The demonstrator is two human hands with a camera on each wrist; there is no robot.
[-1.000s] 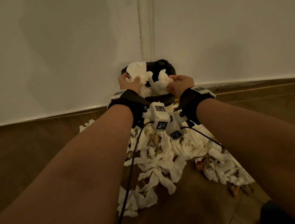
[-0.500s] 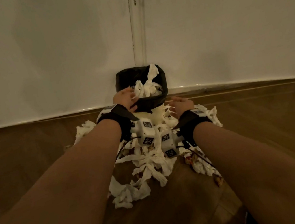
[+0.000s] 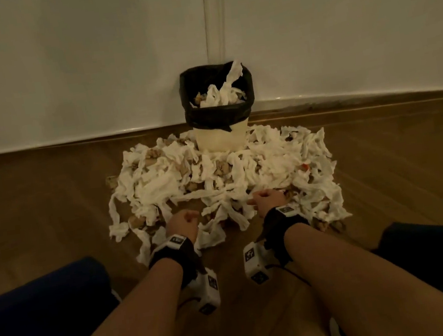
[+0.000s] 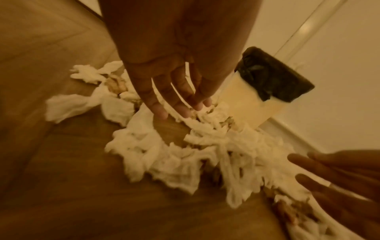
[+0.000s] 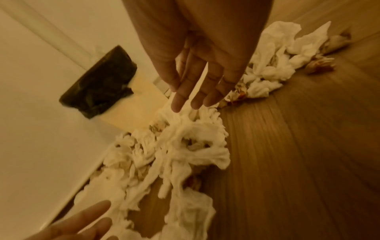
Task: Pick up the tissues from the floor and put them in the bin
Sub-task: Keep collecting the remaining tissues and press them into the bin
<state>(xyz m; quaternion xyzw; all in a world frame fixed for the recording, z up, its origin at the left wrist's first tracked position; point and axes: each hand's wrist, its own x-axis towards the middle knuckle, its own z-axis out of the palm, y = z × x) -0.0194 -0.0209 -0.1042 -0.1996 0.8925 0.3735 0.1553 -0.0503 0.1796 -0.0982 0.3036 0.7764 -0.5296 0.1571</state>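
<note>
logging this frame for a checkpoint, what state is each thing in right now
cream bin with black liner: upright, open, partly filled with tissues
white crumpled tissues: heaped on the wooden floor around the bin's base
left hand: empty, fingers straight, reaching down to the pile
right hand: empty, fingers straight, over the pile

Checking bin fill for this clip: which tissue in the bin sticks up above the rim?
The long white strip at the bin's back right, leaning on the black liner; the other tissues inside lie crumpled below the rim.

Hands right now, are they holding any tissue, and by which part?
Nothing is held. Left hand and right hand reach with straight fingers over the tissues on the floor.
</note>
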